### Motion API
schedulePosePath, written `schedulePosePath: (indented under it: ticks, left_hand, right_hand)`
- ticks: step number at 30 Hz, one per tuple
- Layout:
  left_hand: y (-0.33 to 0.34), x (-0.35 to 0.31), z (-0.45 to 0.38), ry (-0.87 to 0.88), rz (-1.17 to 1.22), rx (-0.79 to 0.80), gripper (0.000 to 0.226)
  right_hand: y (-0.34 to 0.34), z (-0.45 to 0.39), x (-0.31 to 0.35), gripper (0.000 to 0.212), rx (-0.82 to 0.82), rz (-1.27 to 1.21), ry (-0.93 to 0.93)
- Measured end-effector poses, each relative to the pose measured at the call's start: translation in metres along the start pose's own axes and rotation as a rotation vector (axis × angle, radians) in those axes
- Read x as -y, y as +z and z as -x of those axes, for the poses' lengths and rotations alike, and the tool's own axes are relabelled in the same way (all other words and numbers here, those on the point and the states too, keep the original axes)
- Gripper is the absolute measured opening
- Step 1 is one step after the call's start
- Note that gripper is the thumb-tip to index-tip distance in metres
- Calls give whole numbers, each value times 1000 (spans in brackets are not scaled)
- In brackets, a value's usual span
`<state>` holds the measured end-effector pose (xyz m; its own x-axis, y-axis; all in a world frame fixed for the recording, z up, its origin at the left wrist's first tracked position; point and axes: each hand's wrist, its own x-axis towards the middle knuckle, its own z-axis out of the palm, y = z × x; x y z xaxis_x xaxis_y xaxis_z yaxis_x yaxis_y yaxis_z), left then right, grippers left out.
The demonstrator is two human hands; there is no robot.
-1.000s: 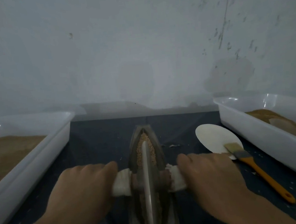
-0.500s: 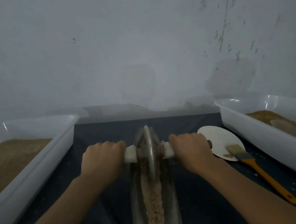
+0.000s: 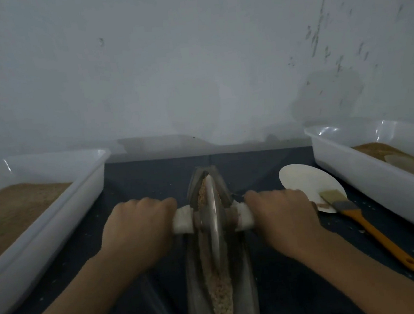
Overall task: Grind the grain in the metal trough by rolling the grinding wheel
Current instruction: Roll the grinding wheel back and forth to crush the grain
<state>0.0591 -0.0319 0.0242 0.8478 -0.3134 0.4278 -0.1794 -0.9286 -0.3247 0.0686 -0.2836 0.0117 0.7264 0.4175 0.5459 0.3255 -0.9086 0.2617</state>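
A narrow metal trough (image 3: 247, 274), boat-shaped and dull grey, ran from the lower centre of the frame up toward its middle on a dark tabletop (image 3: 284, 288). Pale, crushed grain (image 3: 223, 297) lay along its channel, coarser and browner at the far tip. The thin grinding wheel (image 3: 214, 222) stood upright on edge in the channel, in the far half of the trough. Its axle handles, wrapped in white (image 3: 183, 220), stuck out to both sides. The left hand (image 3: 138, 229) curled tightly round the left handle; the right hand (image 3: 284, 217) gripped the right one the same way, knuckles up. At mid-right, just beyond the right hand, a white dish (image 3: 304, 181) carried the bristles of an orange-handled brush (image 3: 366, 225).
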Motion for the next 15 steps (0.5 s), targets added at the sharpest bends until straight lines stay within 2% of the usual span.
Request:
schedulePosePath:
  ticks: [4, 8, 13, 15]
  left_hand:
    - [21, 4, -28, -20, 4, -51, 37]
    - [20, 3, -34, -11, -11, -72, 31]
    - [3, 4, 10, -9, 99, -3, 33]
    - [-7, 5, 31, 59, 137, -38, 51]
  right_hand:
    - [21, -38, -9, 23, 77, 53, 35]
    - [22, -39, -9, 26, 78, 36, 56]
    - [-14, 4, 3, 35, -41, 2, -81]
    - [-29, 19, 8, 32, -99, 15, -111]
